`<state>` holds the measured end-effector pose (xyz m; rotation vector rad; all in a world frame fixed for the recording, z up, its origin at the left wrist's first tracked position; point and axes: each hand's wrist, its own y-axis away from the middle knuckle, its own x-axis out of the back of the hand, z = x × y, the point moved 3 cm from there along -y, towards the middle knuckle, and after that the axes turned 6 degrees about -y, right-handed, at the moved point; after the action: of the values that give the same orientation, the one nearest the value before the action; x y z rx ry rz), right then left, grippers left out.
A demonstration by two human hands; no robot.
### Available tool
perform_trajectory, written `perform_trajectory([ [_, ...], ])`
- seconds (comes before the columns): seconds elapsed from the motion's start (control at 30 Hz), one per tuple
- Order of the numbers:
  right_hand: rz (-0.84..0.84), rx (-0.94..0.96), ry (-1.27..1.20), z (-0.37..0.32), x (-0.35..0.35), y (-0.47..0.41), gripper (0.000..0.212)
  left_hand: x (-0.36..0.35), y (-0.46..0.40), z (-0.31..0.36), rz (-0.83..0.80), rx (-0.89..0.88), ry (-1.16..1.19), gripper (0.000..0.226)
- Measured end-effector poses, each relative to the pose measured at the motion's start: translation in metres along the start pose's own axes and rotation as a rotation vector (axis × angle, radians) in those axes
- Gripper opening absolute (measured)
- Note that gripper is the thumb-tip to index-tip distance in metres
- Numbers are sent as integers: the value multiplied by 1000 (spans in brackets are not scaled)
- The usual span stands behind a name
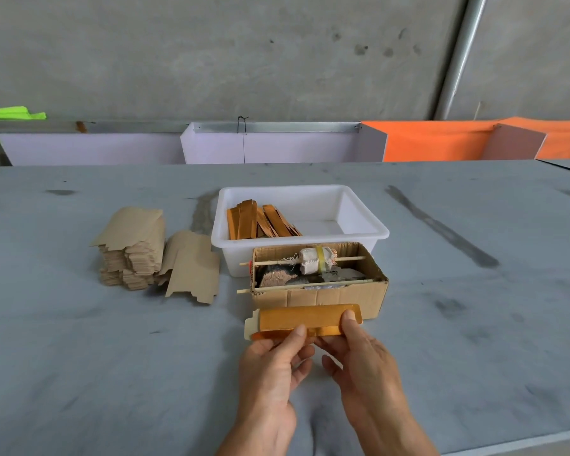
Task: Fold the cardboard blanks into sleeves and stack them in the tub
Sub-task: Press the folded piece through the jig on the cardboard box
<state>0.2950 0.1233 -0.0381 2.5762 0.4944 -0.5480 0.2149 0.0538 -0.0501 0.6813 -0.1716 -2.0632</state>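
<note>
a: step in hand?

b: folding. one blank [305, 319], gold face up, is held low over the desk [79, 357], just in front of the corrugated box [320, 296]. the left hand [270, 366] pinches its near edge with thumb on top; the right hand [362, 353] grips the right end, thumb over the gold face. both sets of fingers are curled round the card, neither hand free.

a: condition of the piece?

b: a long panel stands up, a narrow strip is turned toward the person, a pale tab shows at the left end. not yet closed into a sleeve, by my reading.

a: next move?

b: likely pressing the creases shut, then carrying it past the box to the white tub [300, 222], where finished sleeves [260, 222] lean at the left side.

a: supply?

b: unfolded stack [132, 255] sits left of the tub.
</note>
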Motion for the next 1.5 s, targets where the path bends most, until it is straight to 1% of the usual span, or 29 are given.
perform_trajectory([
  [0.07, 2, 0, 9, -1, 0, 0, 32, -2, 1, 0, 11, 3, 5, 17],
  [0.2, -36, 2, 33, 1, -2, 0, 31, -3, 1, 2, 62, -39, 1, 15],
  [0.27, -89, -5, 56, 3, -3, 1, 21, -3, 2, 3, 68, -52, 5, 14],
  [0.33, -94, 0, 70, 5, -4, 2, 8, -3, 2, 3, 63, -50, -1, 11],
  [0.37, -78, -1, 57, 5, -3, 2, 10, -3, 2, 3, 58, -39, -7, 9],
  [0.43, -39, -13, 21, 5, -3, 1, 23, -2, 2, 1, 43, -4, 0, 6],
  [0.47, -28, -23, 12, 4, -3, 1, 25, -1, 2, 1, 36, 20, 16, 5],
  [0.53, -27, -29, 19, 1, -3, 1, 20, 2, 2, 3, 41, 50, 64, 6],
  [0.6, -8, -7, 47, -4, 0, -1, 16, 9, -2, 9, 84, 21, 91, 7],
  [0.73, -3, 24, 115, -13, 4, -3, 16, 22, -5, 16, 79, -56, -1, 7],
  [0.8, -16, 39, 144, -15, 4, -2, 19, 26, -2, 16, 59, -97, -82, 8],
  [0.83, -18, 56, 168, -16, 4, -2, 24, 27, -2, 17, 54, -150, -148, 11],
  [0.9, -14, 102, 221, -22, 5, -2, 29, 29, -1, 20, 74, -347, -379, 18],
  [0.97, -9, 142, 246, -29, 8, -2, 26, 28, 3, 31, 54, -611, -659, 12],
  [1.0, -4, 162, 255, -32, 10, -4, 24, 26, 6, 37, 23, -707, -781, 14],
  [1.07, -3, 188, 288, -38, 14, -5, 22, 26, 9, 41, -3, -839, -973, 51],
  [1.1, -9, 201, 307, -40, 15, -6, 22, 24, 11, 43, 3, -894, -1048, 65],
  [1.13, -20, 213, 327, -40, 15, -6, 23, 21, 13, 45, -7, -945, -1105, 75],
  [1.17, -32, 218, 349, -40, 14, -5, 23, 18, 15, 45, -29, -976, -1157, 79],
  [1.23, -67, 221, 382, -38, 10, -3, 26, 11, 18, 42, -56, -1049, -1309, 77],
  [1.3, -106, 203, 386, -34, 8, -2, 32, 7, 19, 38, -41, -1126, -1460, 68],
  [1.4, -154, 168, 359, -31, 7, -3, 36, 4, 21, 35, -19, -1216, -1536, 53],
  [1.43, -179, 161, 348, -31, 7, -2, 33, 5, 21, 35, -18, -1217, -1520, 50],
  [1.47, -225, 151, 329, -30, 7, -2, 24, 5, 21, 34, -12, -1200, -1489, 48],
  [1.5, -287, 134, 293, -29, 6, 0, 10, 6, 22, 35, 1, -1162, -1440, 46],
])
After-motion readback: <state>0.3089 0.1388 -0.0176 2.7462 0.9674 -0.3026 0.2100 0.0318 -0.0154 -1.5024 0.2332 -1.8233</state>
